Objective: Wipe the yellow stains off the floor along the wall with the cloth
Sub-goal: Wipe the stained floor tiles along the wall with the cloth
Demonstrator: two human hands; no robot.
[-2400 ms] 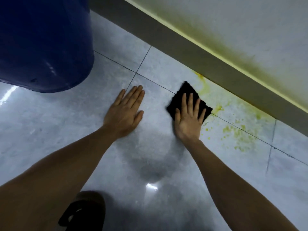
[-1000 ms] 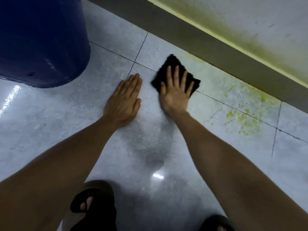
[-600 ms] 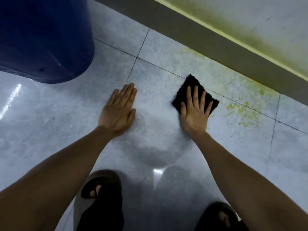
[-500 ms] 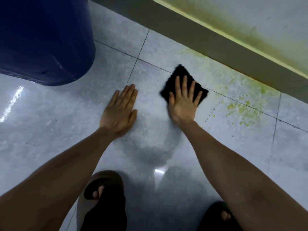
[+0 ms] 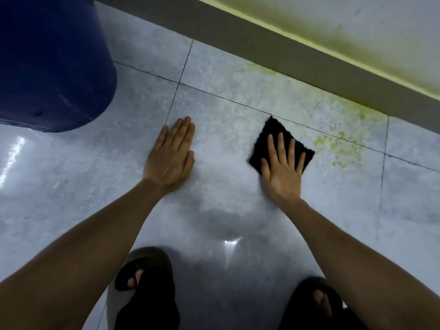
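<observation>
Right hand [image 5: 282, 170] lay flat on the black cloth [image 5: 273, 136], fingers straight and spread, pressing it to the floor [image 5: 214, 206]. Cloth sat just at 9 o'clock of the yellow stains [image 5: 338, 146], not on them. Left hand [image 5: 170, 158] flat on bare tile, fingers together, holding nothing. Cloth looked soft and light; likely slides easily on glossy tile, so best driven by palm pressure on top. Blue barrel [image 5: 52, 63] at 10 o'clock was cut off. Cloth's underside was hidden.

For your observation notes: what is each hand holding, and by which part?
Nothing is gripped. The right hand presses flat on the black cloth; the left hand rests on bare floor.
</observation>
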